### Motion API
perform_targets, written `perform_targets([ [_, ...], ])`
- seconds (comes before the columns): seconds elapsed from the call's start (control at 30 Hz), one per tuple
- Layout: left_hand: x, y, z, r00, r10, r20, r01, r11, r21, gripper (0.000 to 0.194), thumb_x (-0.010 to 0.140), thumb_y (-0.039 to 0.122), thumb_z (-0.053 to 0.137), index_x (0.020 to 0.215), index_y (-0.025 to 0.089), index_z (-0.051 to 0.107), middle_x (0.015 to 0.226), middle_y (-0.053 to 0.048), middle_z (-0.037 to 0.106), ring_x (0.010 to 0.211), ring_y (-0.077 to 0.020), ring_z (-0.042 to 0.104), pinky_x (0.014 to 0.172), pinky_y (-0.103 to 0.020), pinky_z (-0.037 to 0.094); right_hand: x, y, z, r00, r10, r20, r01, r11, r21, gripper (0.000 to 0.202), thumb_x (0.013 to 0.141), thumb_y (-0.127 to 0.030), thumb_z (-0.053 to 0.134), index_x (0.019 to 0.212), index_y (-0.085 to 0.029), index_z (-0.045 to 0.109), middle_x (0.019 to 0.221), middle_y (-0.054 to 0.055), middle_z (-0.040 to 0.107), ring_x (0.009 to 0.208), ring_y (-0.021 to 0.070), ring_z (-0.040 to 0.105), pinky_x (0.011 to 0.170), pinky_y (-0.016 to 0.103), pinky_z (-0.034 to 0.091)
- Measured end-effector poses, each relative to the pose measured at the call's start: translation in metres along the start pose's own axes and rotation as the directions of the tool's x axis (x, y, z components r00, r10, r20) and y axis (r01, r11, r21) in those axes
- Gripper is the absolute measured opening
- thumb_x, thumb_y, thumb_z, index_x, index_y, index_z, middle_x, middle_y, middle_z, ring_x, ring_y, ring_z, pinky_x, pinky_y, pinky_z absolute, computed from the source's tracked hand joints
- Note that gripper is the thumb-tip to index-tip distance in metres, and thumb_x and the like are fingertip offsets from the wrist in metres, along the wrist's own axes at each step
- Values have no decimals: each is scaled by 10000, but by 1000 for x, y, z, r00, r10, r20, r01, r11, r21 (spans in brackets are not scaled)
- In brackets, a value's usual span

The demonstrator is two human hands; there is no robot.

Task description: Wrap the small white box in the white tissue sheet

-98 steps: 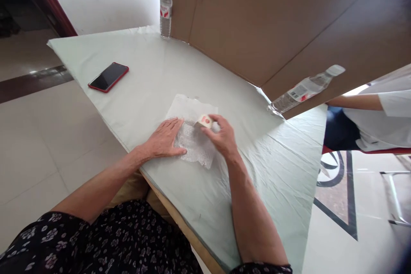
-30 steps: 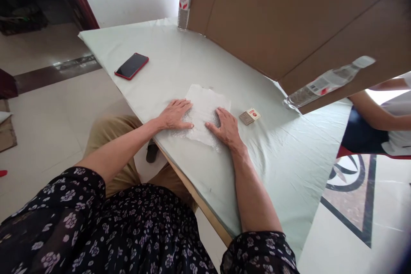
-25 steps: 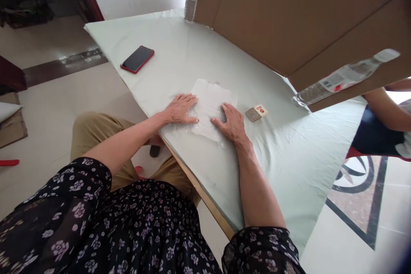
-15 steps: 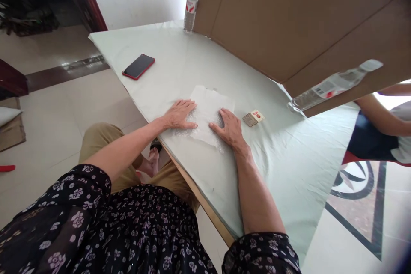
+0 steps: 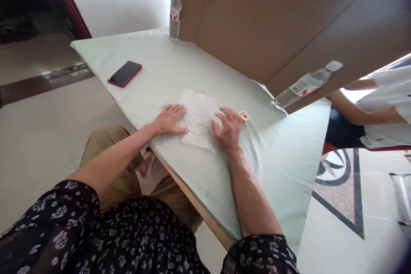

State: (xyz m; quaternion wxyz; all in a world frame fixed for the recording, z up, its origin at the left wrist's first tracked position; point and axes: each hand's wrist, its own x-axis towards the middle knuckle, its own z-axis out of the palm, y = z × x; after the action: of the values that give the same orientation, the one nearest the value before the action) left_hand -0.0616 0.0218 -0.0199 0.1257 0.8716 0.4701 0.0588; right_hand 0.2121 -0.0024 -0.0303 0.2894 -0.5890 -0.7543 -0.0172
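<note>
Touching one sheet (image 5: 201, 109), left fingers (image 5: 180, 112) splayed, right fingers (image 5: 222, 117) loose, one box (image 5: 245, 115), two bottles (image 5: 175, 16) (image 5: 303, 88)

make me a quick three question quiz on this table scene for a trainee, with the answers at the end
1. True or false: the left hand is touching the white sheet.

2. Multiple choice: what colour is the edge of the phone?
a) blue
b) red
c) green

3. Fill the gap: the small cream item with red print is partly hidden behind the ___ hand.

Key: 1. True. 2. b) red. 3. The right hand.
</note>
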Motion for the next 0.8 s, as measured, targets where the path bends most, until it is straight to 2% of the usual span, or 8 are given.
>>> perform_targets([
  [0.1,0,0,0,1000,6,-6,-6,1000,-16,953,835,661,557,1579,123,305,1673,-188,293,1562,-350,240,1271,-491,154,-2,20,-11,952,177,-250,-199,978,-66,494,901,-409,511,1349,-208,567,1539,179,476,1469,399,379,1158,649,253],
  [0.17,-1,-1,-2,1000,7,2,-6,999,-39,942,833,652,564,1576,129,313,1670,-189,299,1555,-363,252,1267,-512,160,-4,40,-13,896,324,-305,-348,937,-29,680,824,-462,576,1426,-162,470,1544,237,432,1457,432,375,1134,677,275],
  [0.27,0,-2,-6,999,23,25,-20,996,-89,905,841,657,553,1562,151,349,1670,-185,302,1549,-366,267,1260,-527,179,-6,66,-9,826,499,-261,-486,866,120,829,764,-510,606,1467,-134,377,1483,271,473,1356,433,481,1089,694,334],
  [0.4,8,-2,-13,998,57,-19,-59,993,-107,830,839,653,572,1514,188,448,1679,-153,296,1550,-356,268,1251,-521,216,-9,81,-4,856,491,-158,-456,864,215,770,735,-496,639,1390,-127,468,1399,241,569,1246,366,575,1082,587,420],
  [0.47,15,-1,-17,996,81,-28,-83,992,-93,793,841,629,591,1493,189,486,1675,-142,310,1555,-351,256,1255,-513,211,-10,83,-5,844,516,-145,-471,843,259,719,732,-477,645,1347,-128,516,1347,222,616,1157,331,628,1047,546,466],
  [0.63,24,-4,-14,979,177,101,-166,980,-105,817,836,622,610,1516,197,455,1658,-126,354,1561,-354,234,1269,-530,144,-11,65,-16,797,575,-186,-457,775,436,597,739,-463,684,1256,-179,596,1154,127,703,982,271,679,960,524,534],
  [0.7,24,-8,-10,974,203,102,-189,973,-131,861,835,638,605,1547,198,401,1673,-121,324,1565,-349,222,1278,-521,109,-8,42,-19,838,499,-221,-343,797,498,592,784,-476,681,1301,-207,579,1208,118,685,1040,266,679,970,507,542],
  [0.8,23,-11,-7,974,215,73,-202,967,-155,915,826,644,614,1575,199,334,1671,-126,326,1569,-349,209,1280,-519,84,1,-1,-16,945,307,-114,-218,850,480,562,844,-470,669,1351,-249,564,1319,112,656,1132,266,665,1015,474,535],
])
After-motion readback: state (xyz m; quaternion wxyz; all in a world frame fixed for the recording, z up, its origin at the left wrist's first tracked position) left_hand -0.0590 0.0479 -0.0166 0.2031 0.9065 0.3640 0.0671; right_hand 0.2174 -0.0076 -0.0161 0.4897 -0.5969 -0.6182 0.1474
